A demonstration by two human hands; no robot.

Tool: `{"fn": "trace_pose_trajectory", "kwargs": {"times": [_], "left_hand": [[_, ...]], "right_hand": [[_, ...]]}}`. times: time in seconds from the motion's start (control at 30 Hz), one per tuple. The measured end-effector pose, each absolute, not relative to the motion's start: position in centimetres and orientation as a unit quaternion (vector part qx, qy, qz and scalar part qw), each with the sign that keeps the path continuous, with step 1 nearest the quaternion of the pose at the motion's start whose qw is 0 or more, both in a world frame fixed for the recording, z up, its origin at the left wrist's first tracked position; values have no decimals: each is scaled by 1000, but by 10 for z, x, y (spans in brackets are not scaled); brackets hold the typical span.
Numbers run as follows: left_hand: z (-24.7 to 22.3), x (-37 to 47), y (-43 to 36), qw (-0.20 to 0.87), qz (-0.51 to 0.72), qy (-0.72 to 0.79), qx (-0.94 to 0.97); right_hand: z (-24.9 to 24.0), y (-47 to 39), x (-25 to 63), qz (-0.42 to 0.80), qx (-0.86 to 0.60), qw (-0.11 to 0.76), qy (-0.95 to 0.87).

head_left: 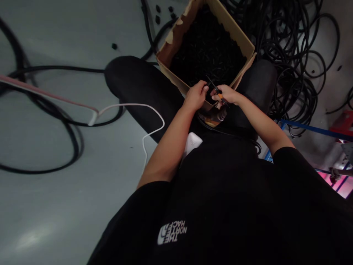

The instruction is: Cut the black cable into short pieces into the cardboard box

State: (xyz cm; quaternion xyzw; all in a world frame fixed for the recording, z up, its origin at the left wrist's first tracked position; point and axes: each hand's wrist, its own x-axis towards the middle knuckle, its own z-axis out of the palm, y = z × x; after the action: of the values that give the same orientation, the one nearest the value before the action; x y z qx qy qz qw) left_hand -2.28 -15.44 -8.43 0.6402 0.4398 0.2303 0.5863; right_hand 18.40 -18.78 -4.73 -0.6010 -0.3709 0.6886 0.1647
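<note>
Over the near corner of a cardboard box (239, 31), my two hands are close together. My left hand (195, 95) is closed with thumb and fingers pinched on the end of a black cable (220, 131). In my right hand (227, 95) is a thin dark tool (220, 94) with an orange part, its tip pointing up and left toward my left fingers. Many small black pieces (209, 48) fill the box, which stands between my knees. The exact contact between the tool and the cable is too small to make out.
Tangled black cables (298, 62) lie right of the box, and looser loops (74, 147) lie on the floor at left. A white cord (143, 105) crosses my left leg near a white device (193, 141). Blue rails (311, 128) stand at right.
</note>
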Motion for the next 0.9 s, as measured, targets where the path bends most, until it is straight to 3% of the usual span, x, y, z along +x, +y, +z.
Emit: {"fn": "trace_pose_trajectory", "kwargs": {"times": [0.4, 0.9], "left_hand": [[-101, -29, -148, 590, 160, 396, 685], [-75, -30, -145, 756, 88, 428, 488]], "right_hand": [[-63, -188, 203, 667, -545, 133, -490], [-61, -195, 219, 728, -481, 143, -467]]}}
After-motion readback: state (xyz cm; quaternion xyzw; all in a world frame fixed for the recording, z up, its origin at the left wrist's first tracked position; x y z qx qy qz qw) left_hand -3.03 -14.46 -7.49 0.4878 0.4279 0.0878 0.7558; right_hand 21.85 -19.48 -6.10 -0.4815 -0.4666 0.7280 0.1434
